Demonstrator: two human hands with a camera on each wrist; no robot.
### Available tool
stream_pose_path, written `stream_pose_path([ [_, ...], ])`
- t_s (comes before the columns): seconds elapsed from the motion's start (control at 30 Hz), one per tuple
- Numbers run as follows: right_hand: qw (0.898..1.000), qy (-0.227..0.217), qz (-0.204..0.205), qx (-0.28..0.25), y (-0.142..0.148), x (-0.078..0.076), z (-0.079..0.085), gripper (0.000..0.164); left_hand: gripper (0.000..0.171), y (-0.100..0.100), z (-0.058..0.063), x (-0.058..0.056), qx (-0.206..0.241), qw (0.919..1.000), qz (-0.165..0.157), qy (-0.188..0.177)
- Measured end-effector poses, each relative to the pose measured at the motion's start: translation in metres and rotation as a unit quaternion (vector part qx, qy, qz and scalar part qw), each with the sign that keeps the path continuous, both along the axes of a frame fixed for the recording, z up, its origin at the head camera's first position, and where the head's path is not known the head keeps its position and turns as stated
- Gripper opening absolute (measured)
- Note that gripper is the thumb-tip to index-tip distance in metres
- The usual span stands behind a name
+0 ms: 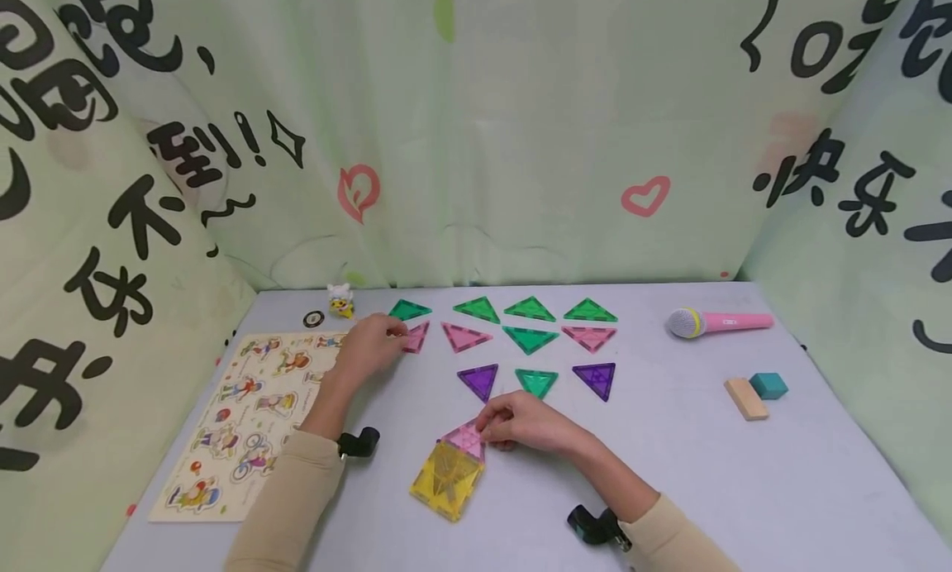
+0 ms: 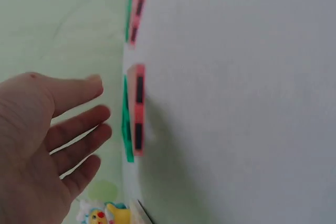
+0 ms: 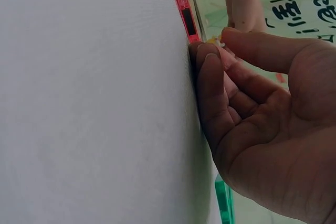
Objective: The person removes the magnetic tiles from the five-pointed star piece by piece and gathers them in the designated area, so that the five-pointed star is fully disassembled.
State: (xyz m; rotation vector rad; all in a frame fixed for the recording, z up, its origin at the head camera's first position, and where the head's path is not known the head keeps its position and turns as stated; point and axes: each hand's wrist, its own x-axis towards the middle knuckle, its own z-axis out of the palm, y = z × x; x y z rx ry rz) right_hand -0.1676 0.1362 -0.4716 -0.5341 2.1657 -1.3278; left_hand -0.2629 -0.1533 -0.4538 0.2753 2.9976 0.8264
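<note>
My left hand (image 1: 374,343) reaches to the far left of the rows of tiles. Its relaxed fingers hang beside a pink triangular magnetic tile (image 1: 416,338), with a green triangular tile (image 1: 410,310) just behind. In the left wrist view, a gap shows between the fingers and the upper pink tile (image 2: 139,109). My right hand (image 1: 530,421) has its curled fingertips at the right corner of another pink triangular tile (image 1: 464,438). That tile adjoins a yellow square (image 1: 448,479) with triangular sections. The right wrist view shows the fingers at the pink tile's edge (image 3: 187,19).
More triangular tiles, such as a purple one (image 1: 478,380), lie in rows beyond my right hand. A picture board (image 1: 249,415) lies left, near a small figurine (image 1: 340,300) and a black ring (image 1: 314,318). A microphone (image 1: 721,322) and two blocks (image 1: 746,398) lie right.
</note>
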Motion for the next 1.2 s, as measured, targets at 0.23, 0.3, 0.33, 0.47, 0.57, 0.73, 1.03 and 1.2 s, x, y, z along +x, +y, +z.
stream_pose_path([
  [0.23,1.0,-0.001,-0.002,0.008,0.001,-0.002,-0.001,0.016,0.01,0.018,0.006,0.021,0.05,0.9957,-0.063,-0.047],
  [0.3,1.0,0.002,-0.001,0.009,0.001,-0.002,-0.001,0.016,0.01,0.023,0.007,0.026,0.058,0.994,-0.073,-0.059],
  [0.33,1.0,0.002,-0.001,0.009,0.001,-0.002,-0.001,0.016,0.01,0.025,0.007,0.029,0.059,0.9927,-0.082,-0.066],
  [0.47,1.0,0.002,0.001,0.006,0.0,-0.002,-0.001,0.015,0.007,0.035,0.005,0.044,0.044,0.982,-0.134,-0.125],
  [0.57,1.0,-0.002,0.002,0.003,0.0,-0.003,-0.001,0.016,0.009,0.043,0.003,0.056,0.029,0.9711,-0.17,-0.165],
  [0.73,1.0,-0.009,-0.003,0.002,0.0,-0.002,-0.001,0.016,0.017,0.055,0.002,0.073,0.007,0.9692,-0.177,-0.17],
  [1.03,1.0,-0.004,0.0,-0.003,0.001,-0.002,-0.004,0.017,0.045,0.074,0.004,0.091,-0.071,0.9798,-0.138,-0.127],
  [1.2,1.0,0.002,0.005,-0.006,0.001,-0.003,-0.003,0.017,0.042,0.082,0.002,0.097,-0.072,0.9837,-0.115,-0.118],
])
